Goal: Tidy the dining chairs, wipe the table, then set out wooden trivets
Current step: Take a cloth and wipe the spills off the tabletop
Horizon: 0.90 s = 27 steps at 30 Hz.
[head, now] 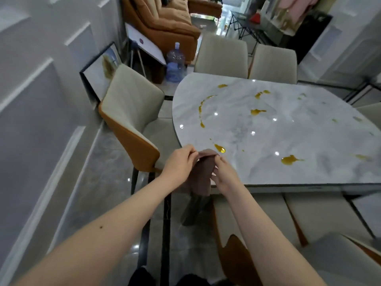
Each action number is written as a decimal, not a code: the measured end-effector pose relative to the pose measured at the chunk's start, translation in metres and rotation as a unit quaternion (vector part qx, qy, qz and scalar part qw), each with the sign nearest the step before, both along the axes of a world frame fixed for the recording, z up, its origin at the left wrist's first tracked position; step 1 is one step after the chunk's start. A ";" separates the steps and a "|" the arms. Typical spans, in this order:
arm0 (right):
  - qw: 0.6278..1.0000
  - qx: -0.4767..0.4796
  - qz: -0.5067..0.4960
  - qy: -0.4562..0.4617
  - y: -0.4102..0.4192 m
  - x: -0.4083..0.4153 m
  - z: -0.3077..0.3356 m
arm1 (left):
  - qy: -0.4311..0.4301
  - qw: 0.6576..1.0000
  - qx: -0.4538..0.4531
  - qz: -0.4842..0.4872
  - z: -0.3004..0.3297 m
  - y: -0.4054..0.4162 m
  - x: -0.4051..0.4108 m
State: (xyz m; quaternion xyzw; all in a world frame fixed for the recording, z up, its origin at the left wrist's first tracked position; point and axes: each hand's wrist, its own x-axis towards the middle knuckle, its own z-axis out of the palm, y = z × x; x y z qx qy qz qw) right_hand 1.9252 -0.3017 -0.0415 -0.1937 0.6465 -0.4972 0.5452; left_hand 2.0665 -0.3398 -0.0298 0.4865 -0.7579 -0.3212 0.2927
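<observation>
A cream chair with an orange back (pixel 132 120) stood just beside the rounded end of the counter (pixel 309 129), close to my left arm, and two more cream chairs (pixel 222 55) were tucked along the far side, with the seats of others (pixel 315 213) pushed under the near edge below my right arm. Beyond them I could see an orange sofa (pixel 165 19), a blue water jug (pixel 175 65) on the floor and a framed picture (pixel 99 69) leaning on the panelled wall. The counter top was glossy grey-white marble, smeared and spotted with amber spills (pixel 219 148); the nearest drop lay just past my fingers. My left hand (pixel 179 164) and right hand (pixel 226 176) were both closed on a soft brown cloth (pixel 203 172) at the counter's near corner, pinching its top fold while the rest hung down over the edge, perhaps half bunched, though blur hid the folds. The floor was polished grey tile with dark strips.
</observation>
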 end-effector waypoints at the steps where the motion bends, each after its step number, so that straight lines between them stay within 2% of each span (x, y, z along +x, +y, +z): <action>1: 0.999 -0.031 -0.026 -0.025 -0.008 -0.006 0.003 | 0.005 1.000 -0.010 -0.013 0.001 -0.012 -0.011; 4: 0.985 -0.099 -0.112 -0.082 -0.025 -0.031 0.004 | 0.028 0.998 -0.031 -0.056 0.001 -0.034 -0.047; 6: 0.977 -0.091 -0.171 -0.083 -0.039 -0.059 -0.010 | 0.012 0.992 -0.009 -0.127 -0.010 -0.053 -0.079; 8: 0.980 -0.013 -0.196 -0.043 -0.040 -0.072 -0.025 | -0.059 0.979 0.027 -0.192 -0.029 -0.061 -0.093; 10: 0.971 0.090 -0.210 0.067 -0.038 -0.087 -0.044 | -0.119 0.968 0.048 -0.218 -0.056 -0.073 -0.105; 13: 0.940 0.134 -0.176 0.261 -0.039 -0.097 -0.061 | -0.159 0.962 0.048 -0.217 -0.084 -0.091 -0.111; 15: 0.927 0.117 -0.116 0.338 -0.052 -0.094 -0.069 | -0.176 0.962 0.030 -0.208 -0.095 -0.109 -0.115; 18: 0.915 0.103 -0.043 0.388 -0.083 -0.083 -0.085 | -0.237 0.955 -0.022 -0.178 -0.107 -0.136 -0.120; 21: 0.883 0.183 0.009 0.432 -0.111 -0.071 -0.105 | -0.307 0.942 -0.009 -0.138 -0.121 -0.154 -0.119; 24: 0.860 0.256 0.008 0.441 -0.129 -0.061 -0.120 | -0.337 0.937 0.006 -0.090 -0.135 -0.168 -0.118; 27: 0.833 0.281 -0.012 0.477 -0.144 -0.057 -0.136 | -0.341 0.939 -0.001 -0.047 -0.145 -0.192 -0.112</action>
